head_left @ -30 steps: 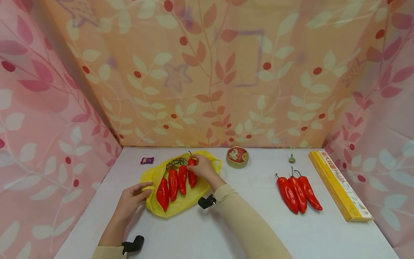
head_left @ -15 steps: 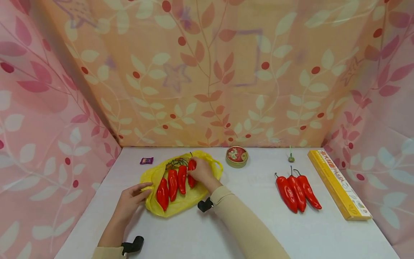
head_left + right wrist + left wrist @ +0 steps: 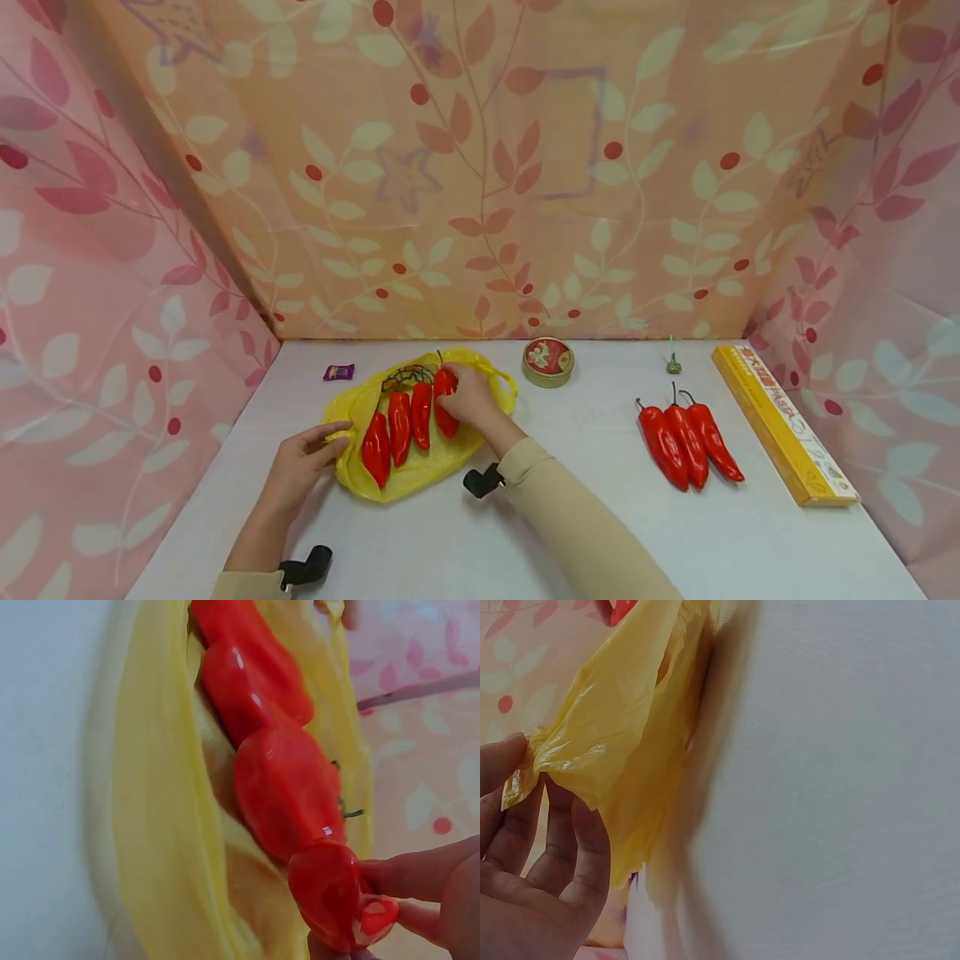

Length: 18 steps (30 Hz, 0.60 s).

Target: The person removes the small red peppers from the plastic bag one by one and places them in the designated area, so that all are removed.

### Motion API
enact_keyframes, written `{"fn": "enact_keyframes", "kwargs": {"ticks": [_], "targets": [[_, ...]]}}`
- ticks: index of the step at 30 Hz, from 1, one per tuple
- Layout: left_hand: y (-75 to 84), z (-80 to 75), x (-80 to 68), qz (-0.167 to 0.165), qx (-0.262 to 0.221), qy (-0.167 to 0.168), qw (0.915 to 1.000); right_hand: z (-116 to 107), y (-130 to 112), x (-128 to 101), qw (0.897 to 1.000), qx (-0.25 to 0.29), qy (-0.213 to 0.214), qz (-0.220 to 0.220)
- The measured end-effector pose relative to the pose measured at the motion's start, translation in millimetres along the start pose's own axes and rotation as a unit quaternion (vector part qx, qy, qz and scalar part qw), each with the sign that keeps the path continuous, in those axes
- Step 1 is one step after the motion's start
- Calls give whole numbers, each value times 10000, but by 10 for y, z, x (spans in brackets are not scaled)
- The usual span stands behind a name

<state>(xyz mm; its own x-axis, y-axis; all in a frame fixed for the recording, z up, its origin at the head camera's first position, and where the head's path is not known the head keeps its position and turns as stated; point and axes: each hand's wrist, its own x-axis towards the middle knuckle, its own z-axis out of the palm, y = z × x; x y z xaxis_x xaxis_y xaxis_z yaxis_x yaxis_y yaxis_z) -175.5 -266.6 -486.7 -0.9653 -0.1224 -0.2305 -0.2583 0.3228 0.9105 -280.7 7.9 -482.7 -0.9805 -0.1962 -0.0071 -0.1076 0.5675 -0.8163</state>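
A yellow plastic bag (image 3: 431, 469) lies on the white table, left of centre, with several red peppers (image 3: 401, 429) lined up side by side on it. My left hand (image 3: 300, 467) pinches the gathered left edge of the bag between thumb and fingers, as the bag's twisted corner (image 3: 536, 757) in the left wrist view shows. At the right end of the row, my right hand (image 3: 474, 402) holds the last red pepper (image 3: 444, 382) between thumb and fingers. In the right wrist view that pepper (image 3: 322, 881) is beside its neighbour (image 3: 285, 787); its far side is partly hidden.
Three more red peppers (image 3: 684, 446) lie to the right. A yellow pasta box (image 3: 787, 429) lies along the right side. At the back are a round tin (image 3: 548, 362), a small purple packet (image 3: 339, 372) and a small green-stemmed item (image 3: 673, 365). Patterned cloth walls enclose the table.
My right hand has shifted down from the upper part of the rightmost pepper to its middle, and that pepper has turned slightly. My left hand has stayed at the bag's edge.
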Motion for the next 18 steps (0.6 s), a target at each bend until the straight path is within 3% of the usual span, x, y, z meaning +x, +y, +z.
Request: {"fn": "enact_keyframes", "kwargs": {"ticks": [12, 18], "targets": [[-7, -5, 20, 9, -16, -70, 10000, -273, -114, -341, 9974, 374, -592, -140], [-19, 4, 26, -70, 7, -66, 10000, -439, -159, -532, 9947, 730, -667, -273]]}}
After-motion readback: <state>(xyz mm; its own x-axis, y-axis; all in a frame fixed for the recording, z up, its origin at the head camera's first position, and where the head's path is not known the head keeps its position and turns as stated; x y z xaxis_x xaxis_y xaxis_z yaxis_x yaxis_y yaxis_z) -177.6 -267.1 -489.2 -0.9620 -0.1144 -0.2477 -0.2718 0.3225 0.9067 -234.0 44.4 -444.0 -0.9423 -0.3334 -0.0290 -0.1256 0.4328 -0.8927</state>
